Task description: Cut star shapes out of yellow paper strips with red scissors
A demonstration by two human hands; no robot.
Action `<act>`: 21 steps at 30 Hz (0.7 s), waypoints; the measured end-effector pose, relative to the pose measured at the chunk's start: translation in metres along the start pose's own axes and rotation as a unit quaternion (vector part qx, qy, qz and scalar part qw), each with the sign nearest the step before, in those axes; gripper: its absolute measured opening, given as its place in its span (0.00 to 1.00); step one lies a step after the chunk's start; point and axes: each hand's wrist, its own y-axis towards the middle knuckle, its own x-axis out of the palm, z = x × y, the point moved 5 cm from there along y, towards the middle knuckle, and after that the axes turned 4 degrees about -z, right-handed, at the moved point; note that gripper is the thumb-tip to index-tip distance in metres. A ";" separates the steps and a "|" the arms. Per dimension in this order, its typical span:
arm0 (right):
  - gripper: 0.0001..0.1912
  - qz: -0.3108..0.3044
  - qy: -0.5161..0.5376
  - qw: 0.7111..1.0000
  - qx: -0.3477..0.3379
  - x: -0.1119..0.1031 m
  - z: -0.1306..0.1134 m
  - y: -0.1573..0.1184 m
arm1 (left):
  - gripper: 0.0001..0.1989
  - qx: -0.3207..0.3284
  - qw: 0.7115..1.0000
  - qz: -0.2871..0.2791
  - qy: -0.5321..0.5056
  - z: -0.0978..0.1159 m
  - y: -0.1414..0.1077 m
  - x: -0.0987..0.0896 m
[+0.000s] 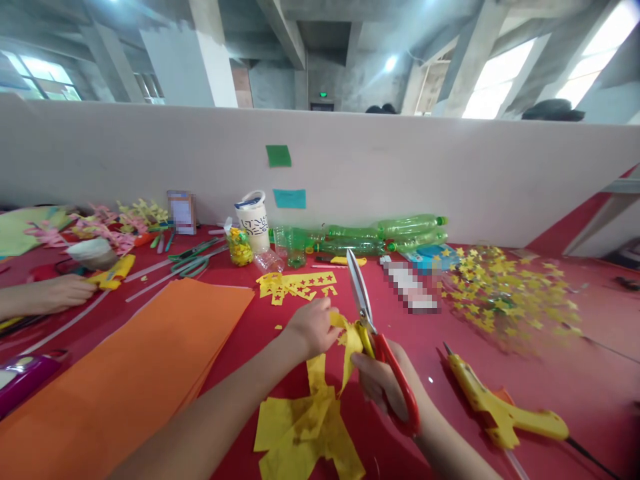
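My left hand (311, 328) pinches one end of a yellow felt-like strip (352, 347). Held in my right hand (384, 380) is a pair of scissors (361, 293) with red and yellow handles, its blades pointing up and away from me. The strip hangs between both hands, and my right thumb lies against its edge. Below them, several overlapping yellow scraps (305, 433) lie on the red tabletop (240, 407). Beyond my left hand are yellow offcuts (295, 287) with star-shaped holes. My right fingers are partly hidden behind the scissor handles.
Orange sheets (145, 347) lie at left, near another person's hand (65, 293) and a yellow glue gun (117, 272). Another yellow glue gun (500, 400) is at right, below yellow star decorations (500, 287). Green bottles (380, 237) and a white cup (253, 223) stand along the partition (200, 153).
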 end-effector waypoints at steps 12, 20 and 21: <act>0.18 0.050 -0.009 0.998 0.029 0.006 0.014 0.000 | 0.07 -0.045 0.879 0.068 -0.469 0.011 -0.053 -0.003; 0.23 -0.077 -0.198 0.977 0.027 0.008 0.007 -0.005 | 0.11 -0.097 0.789 0.186 -0.578 -0.033 -0.060 -0.041; 0.23 -0.089 -0.223 0.971 0.026 0.009 0.007 -0.005 | 0.11 -0.095 0.793 0.202 -0.567 -0.036 -0.060 -0.044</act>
